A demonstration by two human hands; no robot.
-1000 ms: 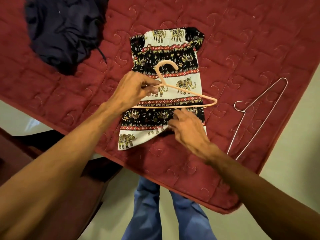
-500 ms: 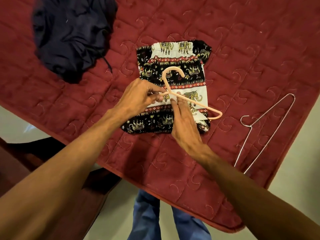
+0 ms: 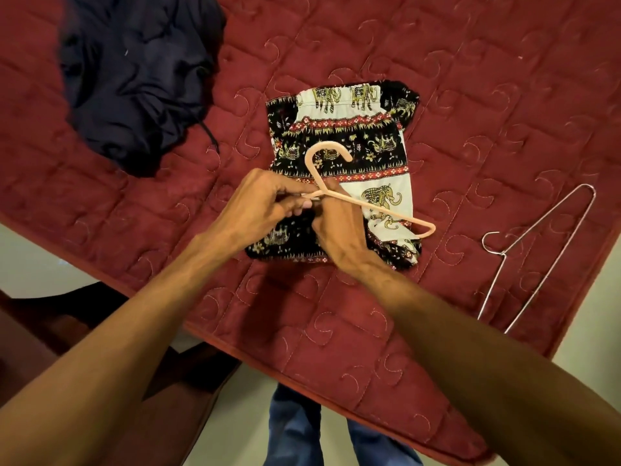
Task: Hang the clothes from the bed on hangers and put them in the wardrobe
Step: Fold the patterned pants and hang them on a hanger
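An elephant-print garment [image 3: 349, 136] in black, white and red lies folded on the red quilted bed cover [image 3: 470, 79]. A peach plastic hanger [image 3: 383, 210] rests over it, hook pointing away from me. My left hand [image 3: 262, 206] pinches the hanger's left end near the neck. My right hand [image 3: 339, 227] lies palm down on the garment, its fingers under the hanger's bar gripping the folded-up lower edge of the cloth. The hanger's lower bar is hidden by my hands.
A crumpled navy garment [image 3: 141, 79] lies at the bed's far left. A bare wire hanger [image 3: 537, 253] lies on the cover at the right, near the edge. Pale floor and my blue-jeaned legs [image 3: 295, 428] show below the bed edge; dark furniture stands at lower left.
The garment's lower part has been folded up over the hanger's bar by my right hand, which slid up toward my left. My left hand kept its hold on the hanger.
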